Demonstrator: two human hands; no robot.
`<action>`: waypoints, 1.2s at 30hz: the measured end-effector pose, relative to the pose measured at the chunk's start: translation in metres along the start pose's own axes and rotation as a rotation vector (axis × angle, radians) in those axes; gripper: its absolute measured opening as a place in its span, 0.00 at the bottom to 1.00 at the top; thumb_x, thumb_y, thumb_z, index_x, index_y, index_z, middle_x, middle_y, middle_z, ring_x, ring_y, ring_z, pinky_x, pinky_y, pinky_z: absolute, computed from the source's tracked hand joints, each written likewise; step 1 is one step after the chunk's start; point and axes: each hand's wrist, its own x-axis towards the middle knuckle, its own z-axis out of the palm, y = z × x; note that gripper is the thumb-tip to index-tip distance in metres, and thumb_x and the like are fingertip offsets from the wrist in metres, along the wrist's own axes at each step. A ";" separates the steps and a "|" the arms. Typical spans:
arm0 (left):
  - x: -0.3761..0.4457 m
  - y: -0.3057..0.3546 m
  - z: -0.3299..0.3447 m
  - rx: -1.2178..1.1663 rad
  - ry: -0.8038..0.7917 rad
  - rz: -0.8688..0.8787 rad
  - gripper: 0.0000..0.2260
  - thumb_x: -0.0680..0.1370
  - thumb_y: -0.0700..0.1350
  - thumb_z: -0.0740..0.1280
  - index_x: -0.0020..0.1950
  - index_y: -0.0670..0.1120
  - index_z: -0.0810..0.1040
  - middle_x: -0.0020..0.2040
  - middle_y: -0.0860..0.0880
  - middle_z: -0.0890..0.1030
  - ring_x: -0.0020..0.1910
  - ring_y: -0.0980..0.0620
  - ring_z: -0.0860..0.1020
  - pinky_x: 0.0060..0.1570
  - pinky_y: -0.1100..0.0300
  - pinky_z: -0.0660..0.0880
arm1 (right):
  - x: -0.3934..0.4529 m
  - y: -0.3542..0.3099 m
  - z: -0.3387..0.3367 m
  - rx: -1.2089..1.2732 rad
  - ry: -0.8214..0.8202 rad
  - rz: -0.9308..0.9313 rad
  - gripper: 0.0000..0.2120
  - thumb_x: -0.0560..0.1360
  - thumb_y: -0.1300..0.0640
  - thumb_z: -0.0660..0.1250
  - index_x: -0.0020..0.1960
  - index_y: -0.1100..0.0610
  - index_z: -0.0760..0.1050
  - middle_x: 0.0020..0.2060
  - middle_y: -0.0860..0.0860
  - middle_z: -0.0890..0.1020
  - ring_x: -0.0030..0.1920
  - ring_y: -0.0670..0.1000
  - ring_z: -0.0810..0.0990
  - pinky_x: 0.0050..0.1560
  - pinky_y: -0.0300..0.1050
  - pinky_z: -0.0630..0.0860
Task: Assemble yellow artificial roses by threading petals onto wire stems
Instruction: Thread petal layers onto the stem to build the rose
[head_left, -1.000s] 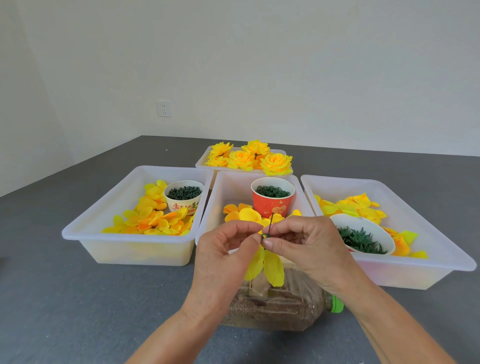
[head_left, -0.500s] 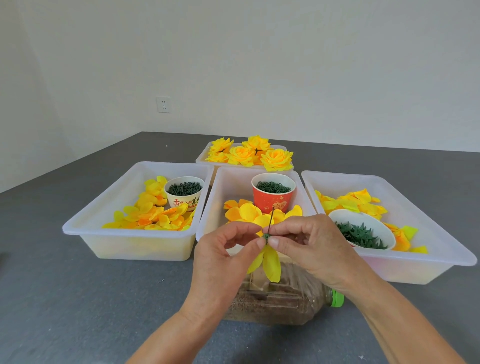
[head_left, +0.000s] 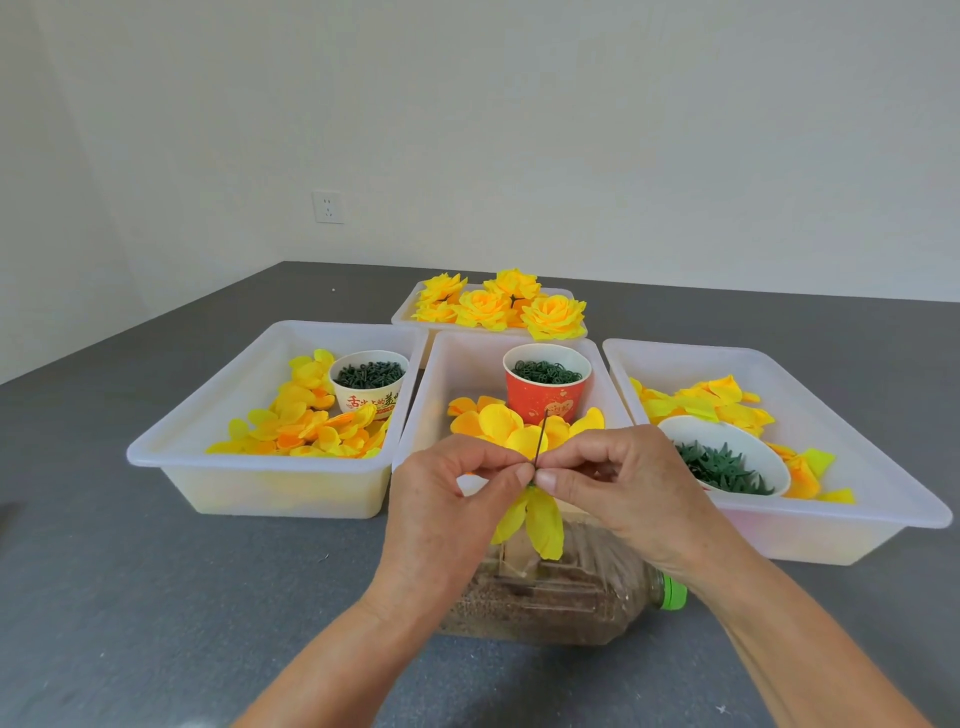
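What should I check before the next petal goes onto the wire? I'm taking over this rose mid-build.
1. Wire stem held firm: ok, the left hand and right hand both pinch it where it meets the petal.
2. Wire tip free for threading: ok, it sticks up bare above the fingertips.
3. Threaded petal seated: ok, it hangs just below the pinch.
4. Next petals within reach: ok, loose ones lie in the middle tray behind the hands.
5. Green rings available: ok, the red cup looks full.
6. A hand free to pick: not ok, both are busy.
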 end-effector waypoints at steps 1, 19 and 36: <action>0.000 -0.001 0.000 0.010 -0.005 0.000 0.06 0.70 0.40 0.74 0.38 0.51 0.83 0.36 0.56 0.83 0.39 0.61 0.79 0.40 0.71 0.73 | 0.000 0.001 0.000 -0.011 -0.003 -0.003 0.13 0.68 0.62 0.74 0.33 0.44 0.82 0.34 0.47 0.84 0.35 0.43 0.79 0.40 0.39 0.77; 0.005 0.001 -0.004 0.095 -0.038 -0.038 0.05 0.69 0.41 0.75 0.38 0.51 0.84 0.37 0.58 0.83 0.40 0.64 0.79 0.41 0.74 0.71 | -0.004 0.002 0.003 0.065 0.077 0.034 0.14 0.66 0.64 0.75 0.33 0.45 0.82 0.35 0.47 0.85 0.38 0.46 0.81 0.46 0.47 0.78; 0.009 0.000 -0.009 0.309 -0.119 -0.023 0.10 0.70 0.44 0.74 0.32 0.57 0.80 0.36 0.60 0.81 0.42 0.66 0.76 0.40 0.78 0.67 | -0.003 0.009 0.007 0.032 0.026 0.038 0.15 0.68 0.64 0.74 0.31 0.45 0.82 0.32 0.46 0.84 0.34 0.41 0.79 0.39 0.37 0.76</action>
